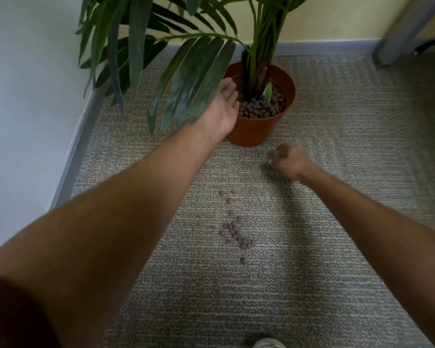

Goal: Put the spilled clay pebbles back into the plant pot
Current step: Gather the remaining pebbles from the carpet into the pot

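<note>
Spilled clay pebbles (235,231): small, rounded, probably light, hard and prone to rolling; loose trail on the carpet (337,222), at 6 o'clock from the terracotta-coloured plastic plant pot (259,129). Best pinched singly or scooped in clusters.

Pot: holds a palm (261,59) and a pebble bed.

Left hand (222,109): open, palm up, at the pot rim.

Right hand (288,159): curled, blurred; contents cannot be told.

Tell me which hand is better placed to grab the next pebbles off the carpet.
Right, probably. The right hand is low over the carpet, nearer the spilled pebbles, though its fist is blurred. The left hand is up at the plant pot rim, palm open.
</note>
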